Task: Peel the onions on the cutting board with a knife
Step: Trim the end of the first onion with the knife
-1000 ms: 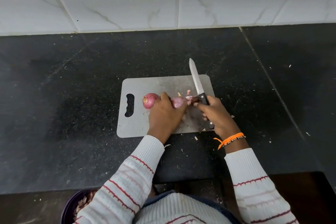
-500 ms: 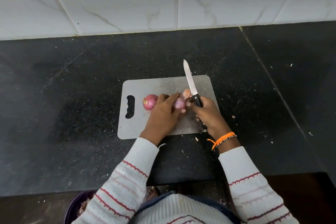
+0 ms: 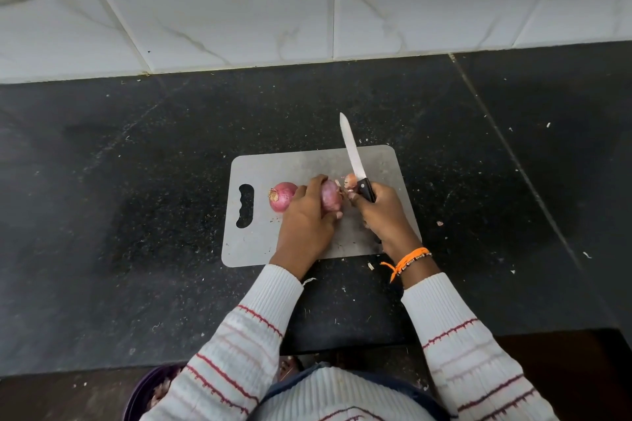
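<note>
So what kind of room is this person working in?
Most likely a home kitchen: a dark stone countertop backed by white marbled wall tiles, with a grey cutting board holding red onions and a knife.

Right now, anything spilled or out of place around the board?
Only peel scraps: flecks scattered on the dark countertop right of the cutting board, one pinkish bit off its right edge. The second onion lies on the board, unpeeled. Nothing else stands out.
</note>
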A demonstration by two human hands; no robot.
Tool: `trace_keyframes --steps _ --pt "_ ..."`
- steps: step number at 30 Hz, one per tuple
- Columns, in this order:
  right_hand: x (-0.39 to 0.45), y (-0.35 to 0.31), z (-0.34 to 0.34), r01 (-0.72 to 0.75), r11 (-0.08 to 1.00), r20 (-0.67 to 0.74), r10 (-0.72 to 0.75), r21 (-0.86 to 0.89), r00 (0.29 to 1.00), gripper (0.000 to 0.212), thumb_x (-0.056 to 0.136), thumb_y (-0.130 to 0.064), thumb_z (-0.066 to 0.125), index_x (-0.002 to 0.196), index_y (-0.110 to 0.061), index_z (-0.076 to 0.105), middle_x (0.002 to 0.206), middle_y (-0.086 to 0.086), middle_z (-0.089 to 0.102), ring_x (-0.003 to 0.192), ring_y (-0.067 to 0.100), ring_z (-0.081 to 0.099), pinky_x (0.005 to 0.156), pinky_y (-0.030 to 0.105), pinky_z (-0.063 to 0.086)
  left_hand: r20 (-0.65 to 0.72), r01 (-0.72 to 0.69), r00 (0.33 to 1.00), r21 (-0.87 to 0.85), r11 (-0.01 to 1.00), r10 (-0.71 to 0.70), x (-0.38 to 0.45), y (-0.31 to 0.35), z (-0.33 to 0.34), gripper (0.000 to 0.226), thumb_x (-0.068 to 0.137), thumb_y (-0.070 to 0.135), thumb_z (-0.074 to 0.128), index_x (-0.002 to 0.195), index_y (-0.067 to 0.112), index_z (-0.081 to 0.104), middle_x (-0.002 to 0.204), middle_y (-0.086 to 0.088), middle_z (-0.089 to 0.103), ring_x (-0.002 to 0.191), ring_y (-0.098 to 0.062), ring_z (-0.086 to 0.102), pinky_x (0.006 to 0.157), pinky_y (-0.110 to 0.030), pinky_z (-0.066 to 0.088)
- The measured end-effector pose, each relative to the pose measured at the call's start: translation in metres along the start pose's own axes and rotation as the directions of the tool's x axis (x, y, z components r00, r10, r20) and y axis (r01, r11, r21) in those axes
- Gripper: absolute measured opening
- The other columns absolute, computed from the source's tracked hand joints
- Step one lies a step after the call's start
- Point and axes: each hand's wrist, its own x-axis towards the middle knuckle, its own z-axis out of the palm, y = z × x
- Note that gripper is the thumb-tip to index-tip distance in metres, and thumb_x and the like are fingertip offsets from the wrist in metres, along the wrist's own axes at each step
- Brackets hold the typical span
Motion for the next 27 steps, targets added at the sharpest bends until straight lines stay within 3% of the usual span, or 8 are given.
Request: trace_keyframes --steps 4,8,13,16,18,20,22,27 --pt "0.003 0.005 -0.005 0.047 0.975 -0.113 -0.073 -0.219 0.991 0.011 0.091 -0.015 0.056 0.095 -0.007 0.063 0.085 0.004 0.061 0.081 0.017 0.056 0.067 0.027 0.04 -0.032 0.024 0.999 -0.019 1.0 -0.025 0.002 -0.002 0.001 0.06 0.085 0.015 0.062 0.139 0.017 0.035 0.125 -0.013 0.052 0.108 -0.026 0.053 0.086 -0.024 0.038" --pt "0.002 0.004 -0.008 0.096 0.957 -0.093 -0.126 -0.275 0.988 0.017 0.091 -0.019 0.056 0.096 -0.005 0.064 0.09 0.008 0.066 0.084 0.022 0.06 0.072 0.033 0.047 -0.028 0.042 0.999 0.014 0.999 -0.042 0.006 0.0 -0.001 0.061 0.085 0.018 0.063 0.139 0.016 0.035 0.131 -0.011 0.05 0.117 -0.024 0.049 0.094 -0.027 0.037" --pt "-0.005 -0.002 -0.005 0.093 0.978 -0.004 -0.095 -0.187 0.995 0.033 0.097 -0.031 0.044 0.104 -0.005 0.063 0.078 -0.006 0.058 0.076 0.012 0.055 0.062 0.02 0.04 0.024 0.061 0.998 0.029 0.998 -0.061 0.01 0.003 -0.001 0.06 0.089 0.018 0.058 0.143 0.013 0.031 0.138 -0.01 0.047 0.126 -0.025 0.043 0.102 -0.029 0.033" --pt "-0.007 -0.003 0.0 0.072 0.987 0.066 -0.063 -0.141 0.996 0.041 0.092 -0.037 0.053 0.122 -0.01 0.056 0.096 -0.005 0.063 0.091 0.01 0.057 0.075 0.018 0.043 0.051 0.062 0.997 0.018 0.998 -0.063 0.011 0.0 -0.003 0.065 0.086 0.012 0.06 0.144 0.012 0.03 0.139 -0.011 0.047 0.125 -0.025 0.045 0.101 -0.029 0.035" --pt "-0.008 -0.003 0.006 0.003 1.0 0.093 -0.005 0.023 0.996 0.041 0.085 -0.033 0.065 0.12 -0.013 0.057 0.103 -0.004 0.066 0.096 0.008 0.061 0.078 0.016 0.048 0.056 0.072 0.996 -0.001 0.997 -0.072 0.01 -0.002 -0.004 0.07 0.083 0.008 0.064 0.144 0.013 0.031 0.138 -0.011 0.048 0.125 -0.024 0.046 0.101 -0.027 0.035" --pt "-0.009 -0.003 0.008 -0.064 0.982 0.104 0.046 0.177 0.994 0.032 0.081 -0.024 0.07 0.11 -0.014 0.061 0.088 -0.006 0.067 0.076 0.001 0.062 0.058 0.009 0.046 0.054 0.072 0.996 -0.027 0.997 -0.071 0.009 -0.003 -0.005 0.07 0.081 0.006 0.065 0.143 0.013 0.033 0.137 -0.011 0.049 0.124 -0.024 0.047 0.101 -0.027 0.035" --pt "-0.011 -0.001 0.008 -0.11 0.968 0.106 0.088 0.228 0.99 0.026 0.081 -0.023 0.071 0.104 -0.014 0.063 0.069 -0.005 0.061 0.049 0.002 0.051 0.042 0.017 0.039 0.047 0.051 0.998 -0.039 0.998 -0.049 0.008 -0.003 -0.005 0.068 0.081 0.004 0.065 0.141 0.013 0.036 0.135 -0.011 0.051 0.123 -0.024 0.048 0.1 -0.026 0.036" --pt "-0.007 0.0 0.011 -0.167 0.915 0.065 0.154 0.368 0.986 0.013 0.088 -0.016 0.062 0.098 -0.009 0.063 0.056 -0.001 0.042 0.04 0.005 0.034 0.036 0.018 0.029 0.031 0.045 0.999 -0.071 0.996 -0.043 0.009 -0.005 -0.005 0.065 0.078 0.003 0.067 0.137 0.015 0.042 0.13 -0.009 0.054 0.118 -0.023 0.051 0.094 -0.023 0.037"
